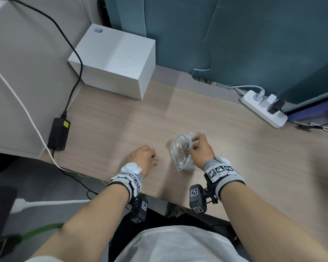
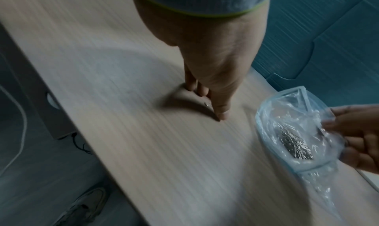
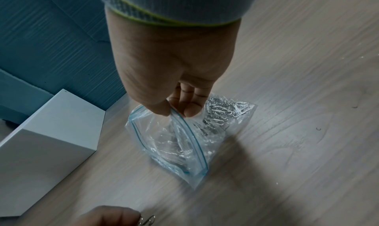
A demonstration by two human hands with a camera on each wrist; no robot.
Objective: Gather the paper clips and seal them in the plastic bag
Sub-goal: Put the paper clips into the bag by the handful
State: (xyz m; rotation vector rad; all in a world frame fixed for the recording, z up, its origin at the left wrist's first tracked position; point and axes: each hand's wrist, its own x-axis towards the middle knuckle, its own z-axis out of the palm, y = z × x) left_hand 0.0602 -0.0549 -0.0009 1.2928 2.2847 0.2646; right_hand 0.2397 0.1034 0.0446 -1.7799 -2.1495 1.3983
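Note:
A clear plastic bag [image 1: 181, 152] with a blue zip edge stands open on the wooden desk, with several silver paper clips [image 3: 220, 114] piled inside. My right hand [image 1: 199, 146] pinches the bag's rim [image 3: 180, 116] between thumb and fingers and holds the mouth open. To the left of the bag, my left hand [image 1: 146, 157] rests low on the desk with its fingers curled round a paper clip [image 1: 155, 159]. The clip's loops stick out past the fingers [image 3: 149, 219]. In the left wrist view the fingertips [image 2: 221, 114] touch the desk and a glint of metal [image 2: 206, 104] shows under them.
A white box [image 1: 114, 61] stands at the back left of the desk. A black power adapter [image 1: 59, 133] with cables lies at the left edge. A white power strip [image 1: 263, 108] sits at the back right. A teal partition [image 1: 235, 35] runs behind.

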